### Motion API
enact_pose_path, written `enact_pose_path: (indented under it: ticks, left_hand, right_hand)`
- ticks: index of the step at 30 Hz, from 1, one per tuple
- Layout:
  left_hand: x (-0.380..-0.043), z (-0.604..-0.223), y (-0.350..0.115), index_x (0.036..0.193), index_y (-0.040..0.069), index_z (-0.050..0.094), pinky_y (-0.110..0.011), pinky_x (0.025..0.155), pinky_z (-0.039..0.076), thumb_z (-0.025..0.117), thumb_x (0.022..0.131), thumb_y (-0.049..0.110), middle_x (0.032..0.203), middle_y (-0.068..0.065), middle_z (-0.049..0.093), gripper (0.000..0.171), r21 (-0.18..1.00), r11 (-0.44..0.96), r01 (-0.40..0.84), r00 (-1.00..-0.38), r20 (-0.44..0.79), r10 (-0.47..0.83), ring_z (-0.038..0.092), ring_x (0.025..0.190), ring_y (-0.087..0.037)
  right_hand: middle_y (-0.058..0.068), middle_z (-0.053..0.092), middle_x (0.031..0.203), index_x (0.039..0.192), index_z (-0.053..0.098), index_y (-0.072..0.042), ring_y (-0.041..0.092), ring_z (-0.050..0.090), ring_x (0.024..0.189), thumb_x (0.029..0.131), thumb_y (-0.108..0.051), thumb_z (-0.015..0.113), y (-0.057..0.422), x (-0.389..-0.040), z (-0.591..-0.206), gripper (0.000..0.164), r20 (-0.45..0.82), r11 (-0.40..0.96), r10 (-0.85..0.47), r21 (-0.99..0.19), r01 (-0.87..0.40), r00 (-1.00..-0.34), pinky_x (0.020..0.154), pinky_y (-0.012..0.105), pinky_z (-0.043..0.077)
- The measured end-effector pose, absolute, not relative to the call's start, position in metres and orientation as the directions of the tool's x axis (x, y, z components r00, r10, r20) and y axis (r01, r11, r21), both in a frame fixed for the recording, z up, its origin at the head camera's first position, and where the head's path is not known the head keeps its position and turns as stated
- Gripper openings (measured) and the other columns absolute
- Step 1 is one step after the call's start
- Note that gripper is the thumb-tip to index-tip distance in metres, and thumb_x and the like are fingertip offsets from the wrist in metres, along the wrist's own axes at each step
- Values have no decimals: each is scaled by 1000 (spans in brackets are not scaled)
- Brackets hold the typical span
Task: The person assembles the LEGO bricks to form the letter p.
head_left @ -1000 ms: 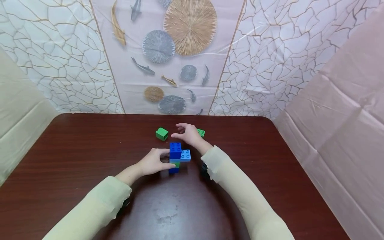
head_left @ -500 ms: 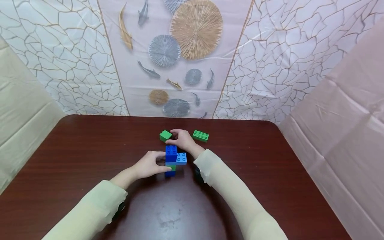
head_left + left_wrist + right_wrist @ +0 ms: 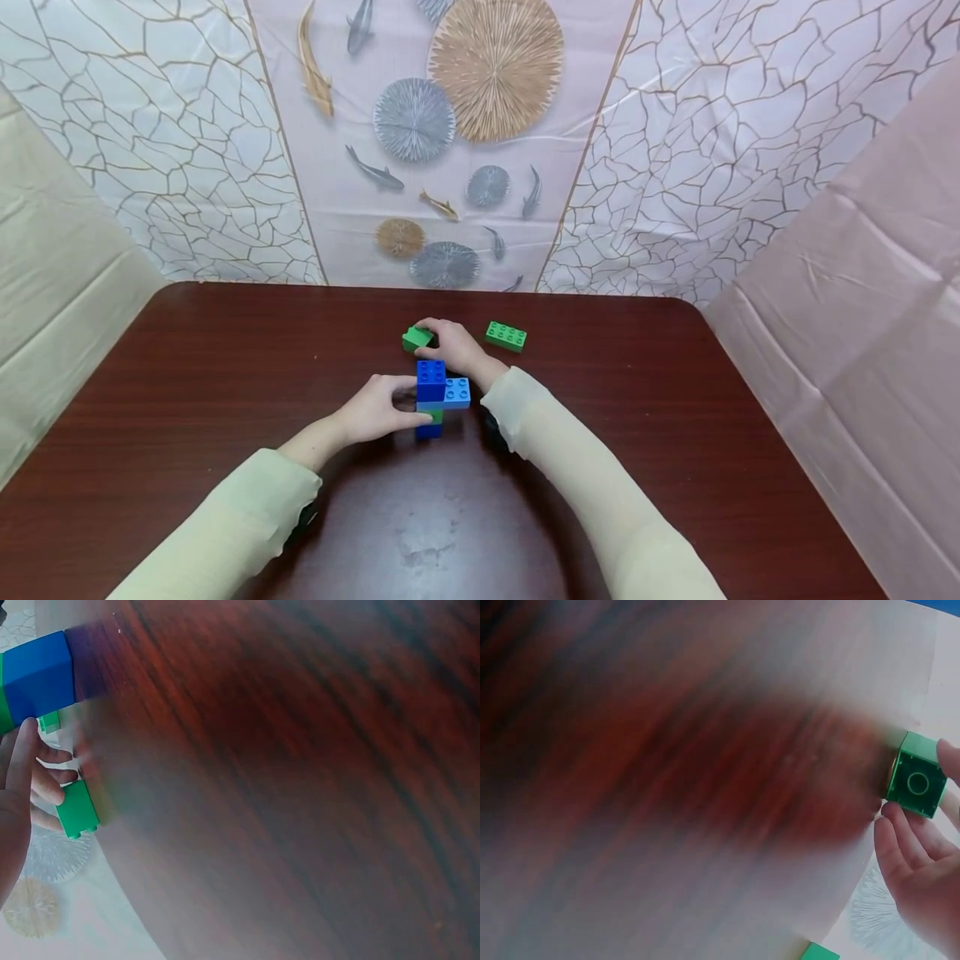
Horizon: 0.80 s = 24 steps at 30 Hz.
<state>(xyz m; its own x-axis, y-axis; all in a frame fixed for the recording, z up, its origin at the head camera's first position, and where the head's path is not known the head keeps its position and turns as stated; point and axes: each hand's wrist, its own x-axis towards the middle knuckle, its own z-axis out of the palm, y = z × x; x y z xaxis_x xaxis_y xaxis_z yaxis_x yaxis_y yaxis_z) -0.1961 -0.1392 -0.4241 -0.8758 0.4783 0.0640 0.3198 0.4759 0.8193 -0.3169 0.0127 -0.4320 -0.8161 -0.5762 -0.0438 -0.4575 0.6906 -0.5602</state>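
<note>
My left hand (image 3: pixel 375 410) grips a small tower of building bricks, its thumb along the near side and its fingers behind. The tower has a dark blue brick (image 3: pixel 431 382) on top, a light blue brick (image 3: pixel 457 393) jutting out to the right, then a green one, and another dark blue brick (image 3: pixel 428 432) at the bottom. Beyond the tower, my right hand (image 3: pixel 459 350) pinches a loose green brick (image 3: pixel 416 338) between thumb and fingers. In the right wrist view, this green brick (image 3: pixel 917 780) lies on its side, its hollow underside showing.
A flat green brick (image 3: pixel 506 336) with studs up lies to the right of my right hand, near the back of the dark brown table (image 3: pixel 600 350). Patterned cloth (image 3: pixel 442 167) hangs behind the table's far edge.
My right hand has moved left from beside the flat green brick to the loose green brick and closed its fingers on it. My left hand stays on the tower. The head view has shifted slightly.
</note>
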Motion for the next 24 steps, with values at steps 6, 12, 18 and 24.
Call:
enact_pose_path:
  ticks: [6, 12, 18, 24]
  left_hand:
    - [-195, -424, -139, 120, 6, 60, -32, 86, 54, 73, 82, 26, 109, -9, 69, 45, 824, 472, 313, -880, 65, 470, 66, 101, -19]
    - [-195, -424, -138, 119, 5, 61, -29, 85, 54, 73, 82, 25, 109, -10, 69, 44, 835, 457, 305, -877, 60, 476, 66, 101, -19]
    - [-195, -424, -138, 120, 4, 60, -28, 83, 54, 73, 82, 22, 110, -11, 68, 44, 843, 453, 289, -878, 46, 476, 66, 101, -20]
    - [-198, -425, -136, 118, 4, 60, -30, 82, 55, 73, 82, 24, 108, -11, 69, 43, 830, 470, 300, -877, 47, 477, 67, 99, -19]
  right_hand:
    - [9, 59, 125, 131, 49, -9, 21, 58, 107, 88, -19, 65, 15, -314, -427, 47, -76, 747, -535, -507, -429, -841, 95, 36, 47]
    - [12, 60, 122, 130, 52, -5, 22, 58, 103, 87, -21, 67, 20, -313, -425, 49, -134, 806, -499, -435, -402, -856, 92, 36, 49]
    - [9, 64, 113, 117, 59, -8, 21, 58, 94, 84, -18, 70, 30, -311, -420, 36, -80, 742, -472, -574, -347, -878, 85, 35, 51]
    - [10, 62, 113, 115, 59, -9, 22, 58, 98, 83, -26, 71, 43, -310, -411, 38, -42, 658, -358, -720, -220, -933, 84, 36, 51]
